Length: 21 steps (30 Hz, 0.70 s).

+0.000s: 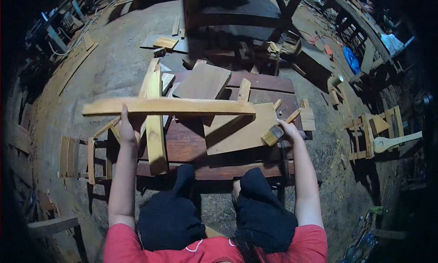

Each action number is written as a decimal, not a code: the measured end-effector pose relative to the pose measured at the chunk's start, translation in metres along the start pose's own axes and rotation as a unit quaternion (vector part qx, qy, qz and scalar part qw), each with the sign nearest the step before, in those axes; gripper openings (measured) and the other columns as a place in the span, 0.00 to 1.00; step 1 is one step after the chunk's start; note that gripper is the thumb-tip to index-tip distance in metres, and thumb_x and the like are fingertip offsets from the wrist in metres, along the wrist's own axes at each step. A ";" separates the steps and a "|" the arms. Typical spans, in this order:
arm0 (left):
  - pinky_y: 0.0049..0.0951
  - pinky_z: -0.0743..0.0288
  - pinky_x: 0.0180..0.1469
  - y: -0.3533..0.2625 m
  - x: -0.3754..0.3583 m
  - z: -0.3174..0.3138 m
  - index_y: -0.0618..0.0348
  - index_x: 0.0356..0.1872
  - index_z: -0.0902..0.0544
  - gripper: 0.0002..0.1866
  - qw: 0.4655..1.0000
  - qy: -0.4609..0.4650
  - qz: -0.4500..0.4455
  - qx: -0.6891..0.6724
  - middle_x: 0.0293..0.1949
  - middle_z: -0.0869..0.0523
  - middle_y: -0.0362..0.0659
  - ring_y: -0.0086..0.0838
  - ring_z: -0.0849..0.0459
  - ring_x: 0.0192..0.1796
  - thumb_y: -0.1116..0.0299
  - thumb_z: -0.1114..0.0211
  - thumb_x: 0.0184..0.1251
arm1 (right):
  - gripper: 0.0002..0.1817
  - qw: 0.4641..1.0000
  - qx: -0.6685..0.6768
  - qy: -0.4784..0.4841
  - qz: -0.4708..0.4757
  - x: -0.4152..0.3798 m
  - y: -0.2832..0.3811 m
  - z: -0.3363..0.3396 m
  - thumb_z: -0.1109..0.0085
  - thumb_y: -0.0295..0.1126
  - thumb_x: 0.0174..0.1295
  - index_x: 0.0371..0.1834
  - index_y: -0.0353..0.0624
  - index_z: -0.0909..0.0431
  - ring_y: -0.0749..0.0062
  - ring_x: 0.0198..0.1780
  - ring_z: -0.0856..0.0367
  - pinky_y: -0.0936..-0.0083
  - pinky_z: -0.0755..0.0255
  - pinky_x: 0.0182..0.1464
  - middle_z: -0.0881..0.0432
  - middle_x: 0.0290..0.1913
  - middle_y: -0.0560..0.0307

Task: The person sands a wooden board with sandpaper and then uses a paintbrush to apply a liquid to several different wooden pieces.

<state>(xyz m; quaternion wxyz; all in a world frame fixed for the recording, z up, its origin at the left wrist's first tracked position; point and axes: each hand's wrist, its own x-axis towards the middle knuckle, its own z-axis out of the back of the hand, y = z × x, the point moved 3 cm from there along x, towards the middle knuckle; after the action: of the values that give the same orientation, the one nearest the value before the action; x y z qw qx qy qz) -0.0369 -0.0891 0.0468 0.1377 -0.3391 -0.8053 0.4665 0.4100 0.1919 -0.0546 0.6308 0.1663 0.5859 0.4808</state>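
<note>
My left hand is closed around a long wooden board near its left end, holding it crosswise above the low table. In my right hand is a paintbrush, its pale bristles pointing down and left. Under the raised board, a yellowish wooden beam lies lengthwise over the table's left side. A flat light-brown panel rests on the tabletop beside the brush, partly in the board's shadow. Farther back lies a darker flat panel.
The reddish-brown low table stands before my knees. Small wooden frames stand at the left and right; a pale guitar-shaped piece leans on the right one. A large dark wooden structure stands behind the table. Wood scraps litter the floor.
</note>
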 end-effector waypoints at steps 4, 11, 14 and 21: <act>0.30 0.28 0.40 0.032 -0.029 0.043 0.59 0.41 0.31 0.19 0.991 -0.084 0.078 -0.071 0.37 0.26 0.44 0.31 0.25 0.37 0.54 0.51 0.57 | 0.31 0.955 -0.293 0.006 0.044 0.002 0.000 -0.014 0.45 0.56 0.40 0.28 0.31 0.25 0.69 0.31 0.25 0.76 0.33 0.33 0.22 0.29 0.51; 0.31 0.31 0.42 0.047 -0.070 0.052 0.59 0.47 0.34 0.26 0.979 -0.114 0.159 -0.060 0.40 0.26 0.46 0.36 0.25 0.40 0.48 0.50 0.54 | 0.22 0.954 -0.284 -0.025 0.096 0.033 -0.025 -0.015 0.42 0.44 0.45 0.26 0.30 0.25 0.75 0.19 0.29 0.79 0.36 0.20 0.25 0.23 0.56; 0.33 0.32 0.44 0.040 -0.079 0.055 0.60 0.49 0.36 0.32 0.976 -0.129 0.165 -0.067 0.42 0.27 0.49 0.40 0.26 0.44 0.43 0.53 0.52 | 0.23 0.940 -0.302 -0.066 0.146 -0.013 0.013 -0.024 0.40 0.49 0.40 0.16 0.34 0.25 0.71 0.22 0.26 0.76 0.34 0.27 0.24 0.18 0.52; 0.41 0.42 0.50 -0.006 -0.080 0.026 0.57 0.53 0.38 0.44 0.970 0.113 0.201 0.072 0.49 0.31 0.48 0.41 0.30 0.49 0.29 0.68 0.45 | 0.22 0.954 -0.127 -0.076 0.259 -0.091 0.082 -0.044 0.43 0.46 0.45 0.24 0.33 0.28 0.80 0.20 0.32 0.82 0.38 0.22 0.28 0.20 0.59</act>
<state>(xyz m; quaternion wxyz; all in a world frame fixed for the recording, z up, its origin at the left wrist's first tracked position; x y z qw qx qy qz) 0.0051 -0.1623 0.0451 0.1552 -0.5340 -0.6640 0.4998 0.3500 0.1432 0.0500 0.5430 0.2671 0.4072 0.6842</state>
